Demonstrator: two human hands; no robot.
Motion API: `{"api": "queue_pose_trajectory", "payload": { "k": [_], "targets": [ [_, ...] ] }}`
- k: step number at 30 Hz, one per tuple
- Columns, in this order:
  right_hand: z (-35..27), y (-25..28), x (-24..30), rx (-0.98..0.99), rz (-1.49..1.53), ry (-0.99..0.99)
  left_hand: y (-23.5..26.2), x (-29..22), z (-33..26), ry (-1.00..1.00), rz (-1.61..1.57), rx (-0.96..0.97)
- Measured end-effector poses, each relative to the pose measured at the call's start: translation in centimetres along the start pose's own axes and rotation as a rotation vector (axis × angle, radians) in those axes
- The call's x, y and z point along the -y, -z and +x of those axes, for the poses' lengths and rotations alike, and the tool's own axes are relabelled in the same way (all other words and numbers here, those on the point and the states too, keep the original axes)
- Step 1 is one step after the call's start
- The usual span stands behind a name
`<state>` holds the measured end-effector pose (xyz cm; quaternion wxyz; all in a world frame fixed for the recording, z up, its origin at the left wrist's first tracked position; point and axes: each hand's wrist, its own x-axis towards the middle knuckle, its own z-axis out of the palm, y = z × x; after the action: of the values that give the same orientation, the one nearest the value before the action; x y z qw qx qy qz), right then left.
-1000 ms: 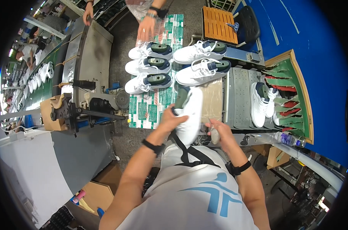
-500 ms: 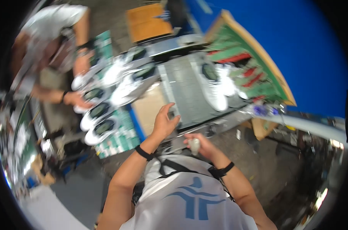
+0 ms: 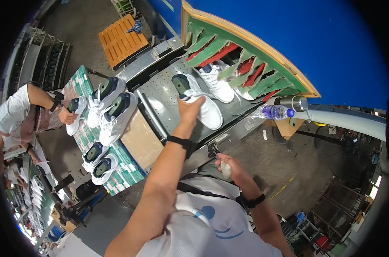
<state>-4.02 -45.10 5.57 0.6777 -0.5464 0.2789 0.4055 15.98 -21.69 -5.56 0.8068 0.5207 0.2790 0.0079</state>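
Observation:
My left hand (image 3: 190, 110) is closed on the side of a white sneaker (image 3: 210, 115), which rests on a grey perforated conveyor belt (image 3: 160, 85). The sneaker has a dark green insole and white laces. Just beyond it another white sneaker (image 3: 218, 85) stands by the green and red strip curtain (image 3: 250, 70), with more white shoes partly hidden under the strips. Near my waist, beside the conveyor's metal edge, my right hand (image 3: 237, 168) is closed round a small pale, rounded object (image 3: 225, 170); its kind is unclear.
Several white sneakers (image 3: 117, 115) stand on a green-and-white covered table (image 3: 132, 171) at left, beside a tan board (image 3: 141, 139). A co-worker's hand (image 3: 67, 116) holds one shoe there. A bottle (image 3: 276, 112) and a metal flask (image 3: 294, 103) lie right of the curtain. An orange slatted stand (image 3: 121, 40) is behind.
My left hand has reached forward and closed on the sneaker. My right hand still grips the pale object. The view has turned, and the co-worker now stands farther left.

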Motion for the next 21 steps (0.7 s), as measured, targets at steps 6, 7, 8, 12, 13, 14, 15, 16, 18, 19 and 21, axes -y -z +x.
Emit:
{"api": "queue_pose_trajectory", "payload": {
  "k": [6, 7, 8, 12, 13, 14, 15, 16, 18, 19, 21],
  "targets": [
    [2.4, -5.2, 0.3, 0.088, -0.087, 0.003, 11.5, -8.0, -10.3, 0.224, 0.189, 0.165],
    [2.8, -6.4, 0.2, 0.109, -0.118, 0.021, 13.6, -8.8, -12.5, 0.163, 0.254, 0.179],
    [3.0, -7.7, 0.3, 0.152, -0.136, 0.047, 15.4, -9.8, -14.3, 0.165, 0.255, 0.166],
    [4.5, -12.4, 0.2, 0.274, -0.317, 0.167, 19.6, -9.6, -19.1, 0.037, 0.286, -0.163],
    [5.1, -13.5, 0.0, 0.283, -0.327, 0.156, 19.3, -9.6, -19.4, -0.160, 0.395, -0.318],
    [5.6, -14.5, -0.1, 0.278, -0.311, 0.114, 19.3, -9.8, -20.1, -0.044, 0.595, -0.356],
    [6.2, -15.6, -0.1, 0.275, -0.302, 0.076, 21.1, -7.4, -19.8, -0.244, 0.761, -0.296],
    [6.3, -16.5, -0.1, 0.275, -0.301, 0.055, 21.4, -8.1, -19.8, -0.246, 0.737, -0.246],
    [5.0, -18.7, 0.6, 0.310, -0.367, 0.091, 22.6, -8.6, -19.4, -0.310, 0.811, -0.223],
    [4.0, -19.4, 1.1, 0.343, -0.418, 0.138, 23.5, -8.6, -19.3, -0.372, 0.910, -0.247],
    [4.1, -19.0, -0.7, 0.303, -0.416, 0.161, 24.7, -9.4, -18.2, -0.419, 0.860, -0.334]
  ]
}}
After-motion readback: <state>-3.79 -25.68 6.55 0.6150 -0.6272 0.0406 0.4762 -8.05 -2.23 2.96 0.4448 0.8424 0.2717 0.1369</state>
